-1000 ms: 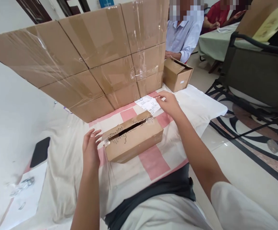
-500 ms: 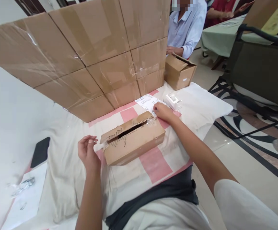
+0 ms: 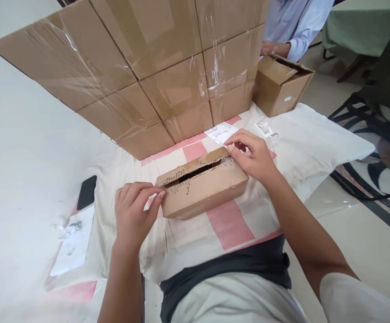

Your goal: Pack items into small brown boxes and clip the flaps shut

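Observation:
A long cardboard box (image 3: 205,193) lies before me on the cloth, a ragged-edged slit gaping along its top. Clear tape glints near the right end of the slit. My left hand (image 3: 137,211) pinches the upper corner at the box's left end between thumb and fingers. At the opposite end, my right hand (image 3: 250,154) has its thumb and curled fingers on the top corner. Close behind my right hand are a white tape dispenser (image 3: 266,133) and a sheet of paper with small printed squares (image 3: 219,133).
A tall panel of taped cardboard boxes (image 3: 171,85) stands behind the work. At its right is an open carton (image 3: 280,87), with a co-worker's hand (image 3: 275,48) behind it. A black phone (image 3: 87,193) and a white sheet (image 3: 75,251) lie at left.
My left hand has moved in from beside the box to grip its left end. My right hand has shifted onto the right top corner. The view has swung a little left.

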